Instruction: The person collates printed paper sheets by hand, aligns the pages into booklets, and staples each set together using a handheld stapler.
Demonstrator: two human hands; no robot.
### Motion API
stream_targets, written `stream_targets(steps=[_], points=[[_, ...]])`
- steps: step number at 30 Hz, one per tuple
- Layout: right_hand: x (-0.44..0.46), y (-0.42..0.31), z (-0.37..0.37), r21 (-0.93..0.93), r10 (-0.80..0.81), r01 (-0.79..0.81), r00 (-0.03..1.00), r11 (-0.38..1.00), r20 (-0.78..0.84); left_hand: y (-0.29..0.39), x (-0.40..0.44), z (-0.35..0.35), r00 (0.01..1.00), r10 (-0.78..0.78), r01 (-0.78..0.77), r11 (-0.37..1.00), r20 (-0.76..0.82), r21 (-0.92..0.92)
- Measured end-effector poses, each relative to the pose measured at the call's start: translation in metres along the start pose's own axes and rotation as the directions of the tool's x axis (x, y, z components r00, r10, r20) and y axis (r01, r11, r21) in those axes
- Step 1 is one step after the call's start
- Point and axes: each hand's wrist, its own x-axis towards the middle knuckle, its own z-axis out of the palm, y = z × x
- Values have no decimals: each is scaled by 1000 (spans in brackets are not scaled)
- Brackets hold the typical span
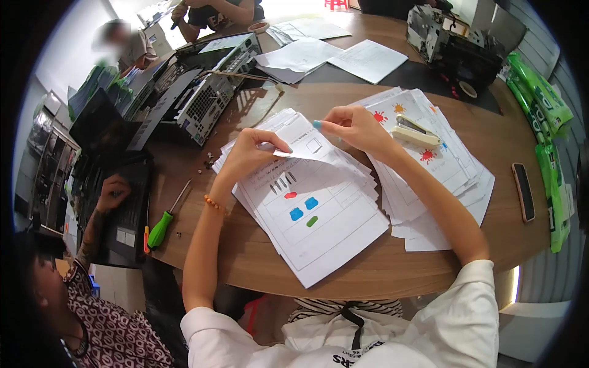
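Landmark: paper stack (331, 245), lying on the table (251, 264). The left hand (248, 152), over the far left part of the paper stack, pinches the edge of a lifted sheet (310, 136). The right hand (356, 127) is at the far right part of the paper stack. Right of the paper stack: second stack (426, 199), stapler (417, 133) on top; farther right, phone (523, 191). Left of the paper stack: green-handled screwdriver (162, 228). Beyond it to the left: computer case (208, 104).

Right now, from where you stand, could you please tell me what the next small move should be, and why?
I would probably bring the right hand down to the lifted sheet's raised edge. The left hand pinches that edge near one corner, the rest bows unsupported, and the right hand seems to grip no paper.
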Motion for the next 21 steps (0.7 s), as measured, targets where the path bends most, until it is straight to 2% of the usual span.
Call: stream_targets(steps=[1, 2, 4, 6, 8, 9, 10, 12, 14, 18, 20, 21], points=[[3, 3, 2, -160, 7, -13, 999, 987, -37, -5, 3, -2, 999, 28, -27, 1000, 23, -12], [5, 7, 6, -165, -2, -3, 1000, 986, -27, -8, 3, -4, 997, 55, -54, 998, 46, -24], [4, 2, 14, -480, -25, 21, 1000, 877, -1, -6, 2, -4, 997, 57, -57, 998, 42, -13], [7, 2, 16, -473, 7, -11, 1000, 881, -10, -4, 1, -4, 997, 54, -54, 999, 55, -3], [18, 13, 15, -238, 109, -108, 994, 965, -8, -3, 1, -5, 997, 65, -63, 997, 34, -45], [19, 16, 13, -150, 102, -107, 994, 983, -41, -2, 2, -5, 997, 68, -66, 997, 29, -45], [22, 20, 12, -153, 97, -102, 995, 983, -37, -1, 3, -5, 996, 85, -85, 996, 2, -40], [21, 22, 12, -94, -14, 7, 997, 996, -72, -1, 1, -6, 996, 89, -90, 995, -23, -40], [17, 16, 12, -139, -58, 46, 995, 989, -81, 2, 1, -7, 993, 103, -99, 993, -61, 68], [14, 8, 13, -294, -240, 209, 968, 933, -74, 2, 0, -7, 992, 117, -118, 993, -50, -13], [11, 6, 14, -353, -298, 259, 953, 899, -59, 3, 0, -9, 992, 118, -117, 993, -53, 22], [9, 4, 16, -569, -377, 283, 925, 772, -52, 3, 0, -10, 991, 122, -119, 991, -53, 58]])
